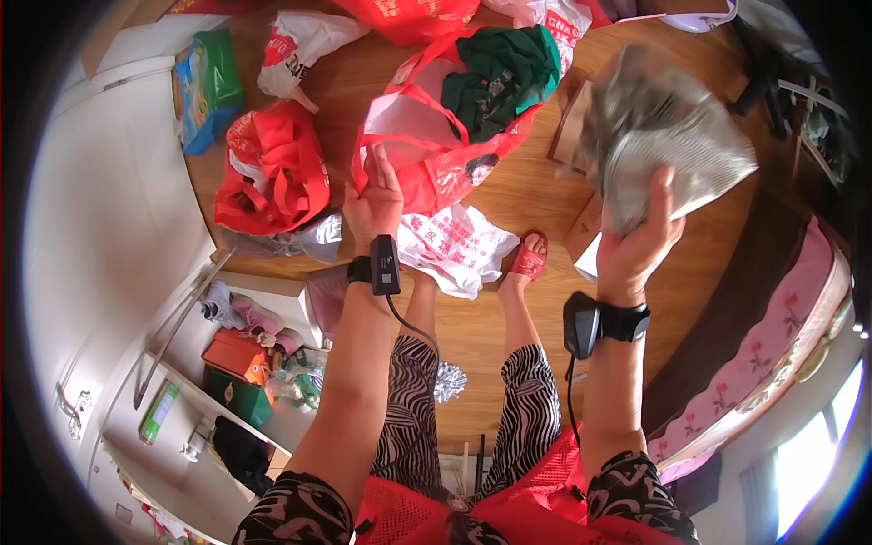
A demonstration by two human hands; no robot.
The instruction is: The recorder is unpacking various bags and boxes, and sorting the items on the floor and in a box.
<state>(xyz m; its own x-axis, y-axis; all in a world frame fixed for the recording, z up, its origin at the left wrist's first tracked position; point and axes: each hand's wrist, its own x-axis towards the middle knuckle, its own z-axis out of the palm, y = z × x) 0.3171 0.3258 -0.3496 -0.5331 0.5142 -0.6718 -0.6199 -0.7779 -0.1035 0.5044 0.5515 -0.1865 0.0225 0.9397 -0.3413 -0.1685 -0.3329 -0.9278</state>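
Observation:
My right hand [640, 238] grips a grey-beige striped bundle [674, 136], blurred and shiny, perhaps fabric in clear plastic. It is raised over the floor to the right. My left hand [373, 208], palm turned up, lies against the left side of a large red shopping bag [436, 180]. Whether its fingers pinch the bag's edge is not plain. That bag leans with its mouth wide, showing a white lining and a dark green bag or cloth [504, 82] inside. Below it, a white plastic bag with red print [460, 245] lies crumpled between my feet.
On the left are a smaller red bag [272, 170], a white plastic bag [300, 54] and a green-blue pack [210, 92]. A shelf unit [300, 300] with shoes stands lower left. Cardboard boxes [575, 129] sit under the bundle; a pink-covered bed [756, 361] borders the right.

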